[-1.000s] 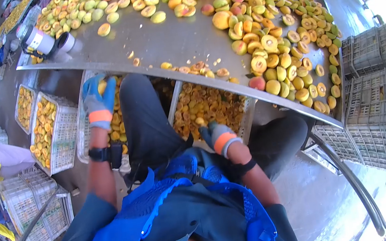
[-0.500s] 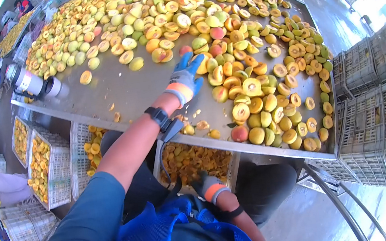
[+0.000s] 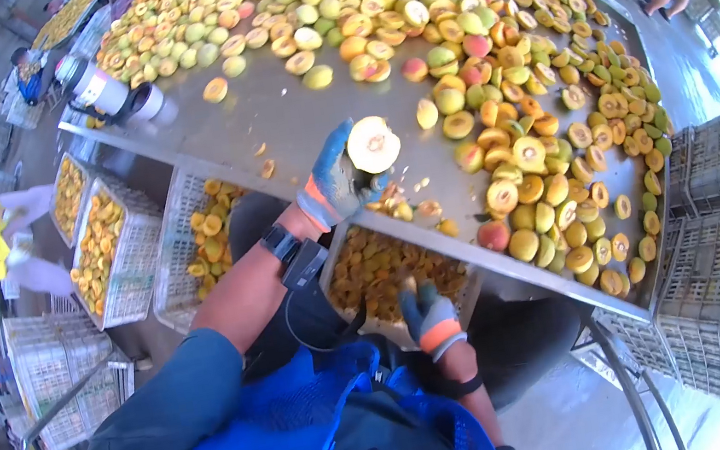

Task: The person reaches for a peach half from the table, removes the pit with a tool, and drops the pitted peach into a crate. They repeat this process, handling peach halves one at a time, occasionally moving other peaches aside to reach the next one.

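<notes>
Bare table strip (image 3: 279, 121) open btwn flask (image 3: 100, 89) & fruit pile (image 3: 536, 96); crates (image 3: 136, 249) crowd underneath.

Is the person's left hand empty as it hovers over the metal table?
No, the left hand grips a halved peach, its pale cut face turned up toward the camera, above the metal table.

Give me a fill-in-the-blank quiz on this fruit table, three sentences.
1. The peach half is held in the person's ____ hand.
2. The cuffs on both blue gloves are ____.
3. The crate beside the right hand sits ____ the table.
Missing words: left; orange; under.
</notes>
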Motion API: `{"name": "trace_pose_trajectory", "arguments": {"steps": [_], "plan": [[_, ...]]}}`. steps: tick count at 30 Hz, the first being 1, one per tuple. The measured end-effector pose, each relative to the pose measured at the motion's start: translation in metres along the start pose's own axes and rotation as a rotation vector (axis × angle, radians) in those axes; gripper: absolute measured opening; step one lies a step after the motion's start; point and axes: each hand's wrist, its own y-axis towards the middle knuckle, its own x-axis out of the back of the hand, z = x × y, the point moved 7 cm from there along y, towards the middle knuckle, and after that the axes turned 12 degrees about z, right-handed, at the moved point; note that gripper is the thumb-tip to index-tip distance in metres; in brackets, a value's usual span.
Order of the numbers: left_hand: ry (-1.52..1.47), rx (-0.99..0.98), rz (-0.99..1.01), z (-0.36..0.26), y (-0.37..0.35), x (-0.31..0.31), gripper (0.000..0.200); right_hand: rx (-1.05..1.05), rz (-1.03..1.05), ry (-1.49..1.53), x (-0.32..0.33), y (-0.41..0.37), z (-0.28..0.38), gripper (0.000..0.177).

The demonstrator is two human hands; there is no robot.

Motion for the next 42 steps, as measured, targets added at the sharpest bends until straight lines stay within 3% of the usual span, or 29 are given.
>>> {"name": "trace_pose_trajectory", "arguments": {"steps": [2, 3, 4, 6, 7, 8, 10, 11, 14, 20, 26, 27, 31, 34, 37, 40, 42], "plan": [[-0.090, -0.048, -0.013, 0.009, -0.025, -0.016, 0.062, 0.189, -0.092, 0.240, 0.013, -0.015, 0.031, 0.022], [-0.168, -0.055, -0.102, 0.020, -0.034, -0.017, 0.061, 0.243, -0.108, 0.269, 0.022, -0.023, 0.049, 0.021], [-0.135, -0.055, -0.062, 0.028, -0.045, -0.020, 0.058, 0.293, -0.128, 0.300, 0.030, -0.030, 0.065, 0.020], [-0.069, -0.057, 0.033, 0.043, -0.062, -0.027, 0.052, 0.648, -0.335, 0.045, 0.051, -0.050, 0.105, 0.022], [-0.079, -0.078, 0.031, 0.049, -0.069, -0.034, 0.051, 0.707, -0.359, -0.188, 0.054, -0.056, 0.122, 0.024], [-0.113, -0.100, -0.047, 0.058, -0.077, -0.036, 0.051, 0.537, -0.240, 0.152, 0.057, -0.051, 0.122, 0.023], [-0.182, -0.144, -0.198, 0.065, -0.090, -0.058, 0.050, 0.474, -0.262, 0.230, 0.059, -0.051, 0.134, 0.022], [-0.138, -0.097, -0.057, 0.078, -0.093, -0.038, 0.050, 0.447, -0.261, 0.187, 0.056, -0.050, 0.134, 0.022], [-0.075, -0.197, -0.063, 0.080, -0.106, -0.048, 0.052, 0.331, -0.242, 0.116, 0.044, -0.049, 0.127, 0.023], [0.067, -0.252, -0.150, 0.087, -0.125, -0.048, 0.049, 0.356, -0.299, 0.150, 0.029, -0.056, 0.123, 0.024], [0.349, -0.423, -0.109, 0.089, -0.127, -0.039, 0.050, 0.275, -0.239, 0.092, 0.025, -0.057, 0.127, 0.026], [0.324, -0.438, -0.060, 0.088, -0.127, -0.042, 0.041, 0.264, -0.231, 0.096, 0.024, -0.056, 0.127, 0.026], [0.958, -0.636, -0.061, 0.074, -0.137, -0.061, 0.030, 0.268, -0.186, 0.100, 0.023, -0.054, 0.123, 0.027], [0.933, -0.556, -0.104, 0.080, -0.133, -0.050, 0.034, 0.224, -0.113, 0.055, 0.023, -0.050, 0.121, 0.030], [1.292, -0.739, -0.063, 0.071, -0.146, -0.077, 0.034, 0.286, -0.131, 0.097, 0.025, -0.050, 0.122, 0.035], [0.845, -0.549, -0.007, 0.075, -0.136, -0.064, 0.032, 0.335, -0.140, 0.097, 0.020, -0.043, 0.112, 0.036], [0.426, -0.445, 0.024, 0.081, -0.128, -0.054, 0.038, 0.398, -0.015, 0.434, 0.014, -0.039, 0.106, 0.034]]}}
